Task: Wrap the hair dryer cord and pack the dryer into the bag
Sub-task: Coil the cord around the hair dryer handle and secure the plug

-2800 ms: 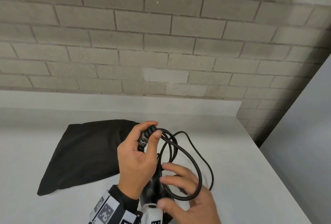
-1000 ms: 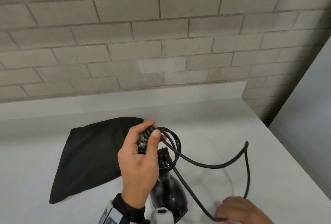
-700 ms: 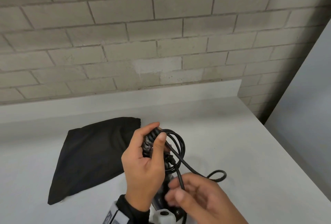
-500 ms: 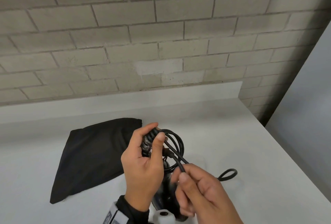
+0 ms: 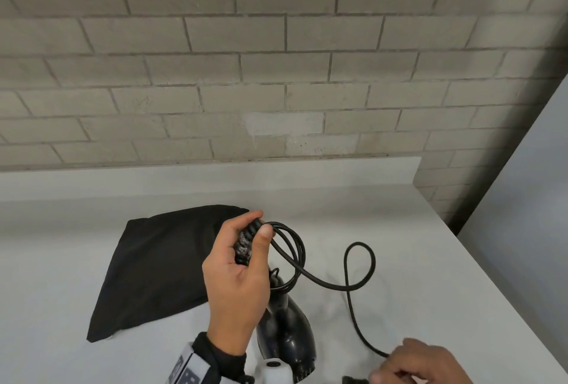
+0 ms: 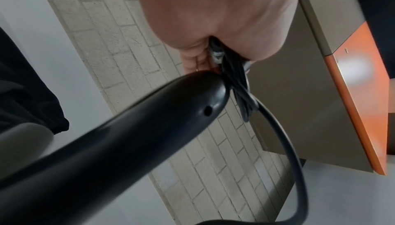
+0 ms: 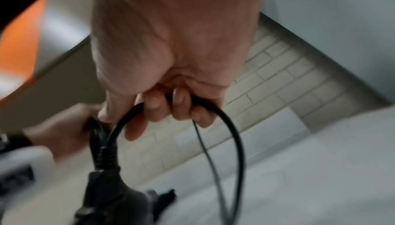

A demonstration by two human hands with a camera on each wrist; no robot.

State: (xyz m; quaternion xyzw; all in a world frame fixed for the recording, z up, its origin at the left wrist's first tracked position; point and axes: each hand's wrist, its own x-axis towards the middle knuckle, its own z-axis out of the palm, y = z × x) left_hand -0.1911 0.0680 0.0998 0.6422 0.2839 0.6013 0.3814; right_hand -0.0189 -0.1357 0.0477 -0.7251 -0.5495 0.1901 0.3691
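Observation:
My left hand (image 5: 242, 263) grips the black hair dryer's handle together with several coils of black cord (image 5: 289, 248) wound round it. The dryer body (image 5: 287, 337) hangs below that hand over the white counter; in the left wrist view the dryer (image 6: 119, 135) fills the lower left, with the cord (image 6: 284, 135) looping off to the right. The loose cord (image 5: 358, 267) forms one loop and runs down to my right hand (image 5: 412, 365), whose curled fingers (image 7: 179, 103) hold the cord (image 7: 233, 127) near its plug (image 7: 107, 195). The flat black bag (image 5: 153, 267) lies to the left.
The white counter (image 5: 399, 230) ends at a brick wall (image 5: 276, 76) behind and at an edge on the right, beside a grey panel (image 5: 528, 199). An orange and grey cabinet (image 6: 352, 93) shows in the left wrist view.
My right hand has drawn the cord away from the dryer, down and to the right. The small loop beside it has opened into a larger one. The left hand keeps its grip.

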